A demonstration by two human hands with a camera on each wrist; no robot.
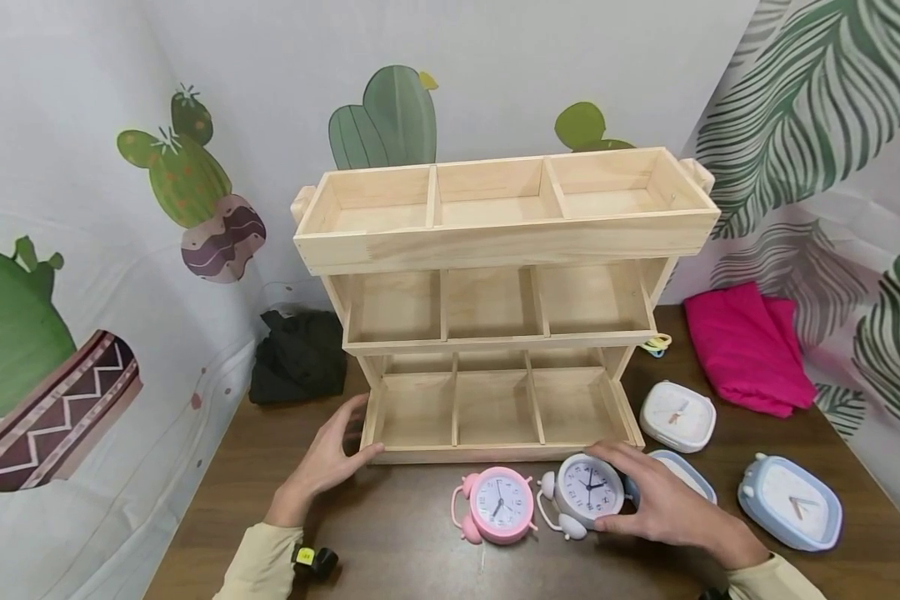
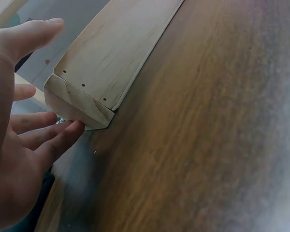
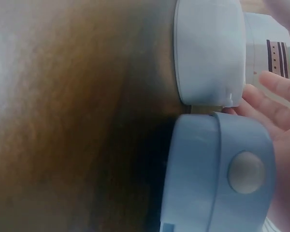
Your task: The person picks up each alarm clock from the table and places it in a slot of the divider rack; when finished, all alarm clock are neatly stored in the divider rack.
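Right hand (image 1: 663, 508) curled over the white clock (image 1: 587, 490), grip clamped on its round case, on the brown surface (image 1: 390, 533) just in front of the rack (image 1: 495, 333). Pink clock (image 1: 497, 503) touching or nearly so on its left; blue clock (image 1: 678, 473) tucked behind the knuckles. Left hand (image 1: 328, 461) with fingers straight, grip apart, tips pressed to the rack's lower left corner.

Best handled, judging from this: a straight lift clear of the pink neighbour, face kept upright, rack steadied throughout, front lip of the bottom tier cleared.

Farther right, another blue clock (image 1: 790, 502), a white square clock (image 1: 677, 415), a pink cloth (image 1: 746, 346); black cloth (image 1: 297, 356) left of the rack.

Hard to read: right-wrist view blurred, only case backs visible; thumb placement hidden; small rings (image 1: 657, 343) behind the rack partly covered.
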